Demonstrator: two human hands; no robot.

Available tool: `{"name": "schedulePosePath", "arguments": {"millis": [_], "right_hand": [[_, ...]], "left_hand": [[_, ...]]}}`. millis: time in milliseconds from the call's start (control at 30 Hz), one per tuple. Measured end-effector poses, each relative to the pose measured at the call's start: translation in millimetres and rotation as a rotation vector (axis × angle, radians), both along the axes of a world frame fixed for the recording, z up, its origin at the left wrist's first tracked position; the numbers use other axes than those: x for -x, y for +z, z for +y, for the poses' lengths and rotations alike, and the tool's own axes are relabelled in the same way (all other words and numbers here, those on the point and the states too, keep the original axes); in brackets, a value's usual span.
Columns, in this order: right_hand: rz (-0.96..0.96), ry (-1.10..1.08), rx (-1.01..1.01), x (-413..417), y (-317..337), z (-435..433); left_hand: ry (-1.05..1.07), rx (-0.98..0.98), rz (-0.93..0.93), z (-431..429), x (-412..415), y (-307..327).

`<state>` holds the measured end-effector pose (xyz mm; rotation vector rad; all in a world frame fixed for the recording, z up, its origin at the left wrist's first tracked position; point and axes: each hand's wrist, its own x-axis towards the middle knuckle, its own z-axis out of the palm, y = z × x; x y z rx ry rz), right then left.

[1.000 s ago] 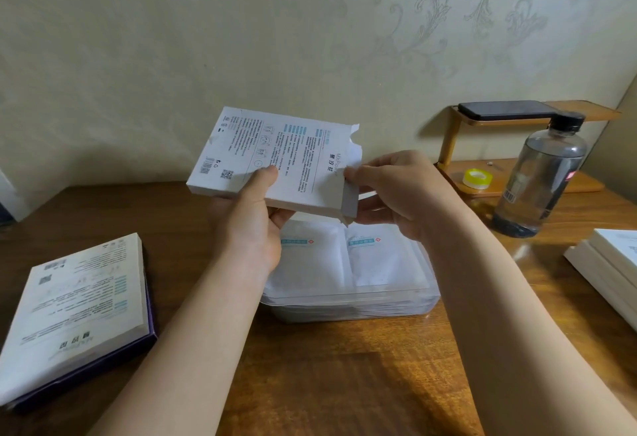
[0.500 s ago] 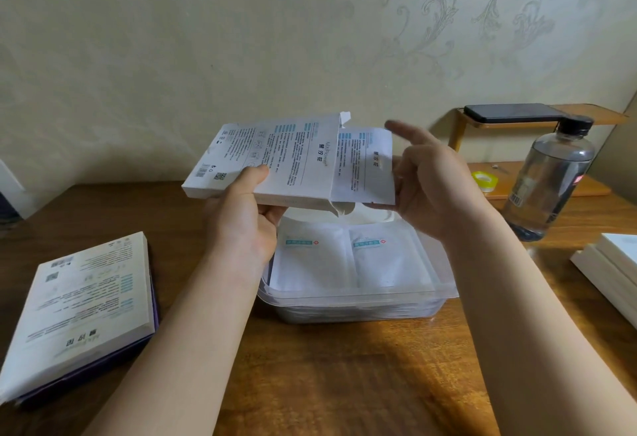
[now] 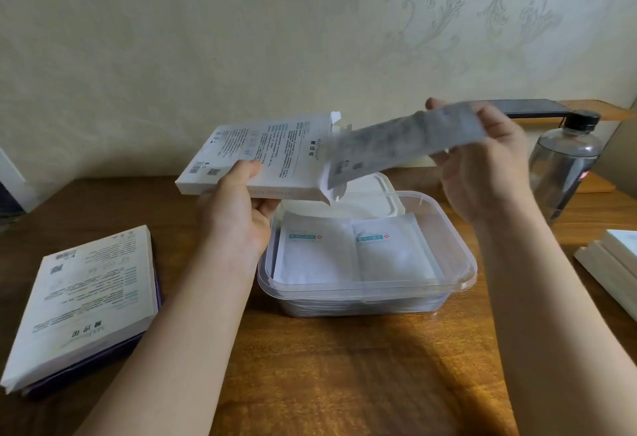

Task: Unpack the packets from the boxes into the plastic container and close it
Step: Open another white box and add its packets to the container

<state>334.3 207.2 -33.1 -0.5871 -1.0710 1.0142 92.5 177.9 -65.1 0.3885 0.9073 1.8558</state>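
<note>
My right hand (image 3: 482, 173) pinches one end of a blurred packet (image 3: 406, 142), its long axis sloping down-left to the open mouth of the box (image 3: 262, 156); whether it is clear of it I cannot tell. My left hand (image 3: 238, 215) grips that box, thumb on top. The plastic container (image 3: 458, 284) lies open on the surface (image 3: 344, 366) directly beneath the packet, so I judge the right hand need only lower it.

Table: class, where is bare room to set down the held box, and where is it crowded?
Bare wood lies in front of the plastic container, toward the near edge, and at the back left between the wall and the stacked boxes. Crowded: right side, with bottle, wooden shelf and white boxes.
</note>
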Motion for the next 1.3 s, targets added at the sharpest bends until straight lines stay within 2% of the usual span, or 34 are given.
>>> {"name": "schedulePosePath", "arguments": {"millis": [133,200,333,400,533,667,800,867,933,1067,1167,1300], "right_hand": [[0.044,-0.070,0.089,-13,7,-1],[-0.049,-0.142,0.143,-13,5,2],[-0.489,-0.236,0.230,-3,-10,9],[-0.683,-0.214,0.314,1,-18,11],[-0.864,-0.096,0.472,8,-25,8],[-1.128,-0.152,0.426,15,-22,5],[-1.586,-0.341,0.326,19,-20,4],[-1.720,-0.380,0.253,23,-16,0],[-1.787,-0.264,0.200,29,-9,-9],[-1.946,0.149,0.280,37,-8,-20],[-2.044,0.235,0.350,39,-17,-16],[-2.050,0.221,0.335,42,-24,-13]], "left_hand": [[0.038,-0.002,0.003,2,-3,-4],[0.057,0.000,-0.008,3,-3,-5],[0.070,-0.008,-0.007,3,-4,-8],[0.061,-0.015,0.005,3,-5,-10],[0.058,-0.012,0.019,3,-8,-10],[0.057,-0.007,0.030,2,-10,-10],[0.061,-0.011,0.028,2,-10,-10],[0.053,-0.005,0.036,1,-10,-10],[0.042,-0.001,0.036,0,-10,-10],[0.049,0.000,0.023,-1,-10,-9],[0.059,-0.002,0.019,0,-9,-9],[0.066,0.002,0.018,2,-8,-10]]}}
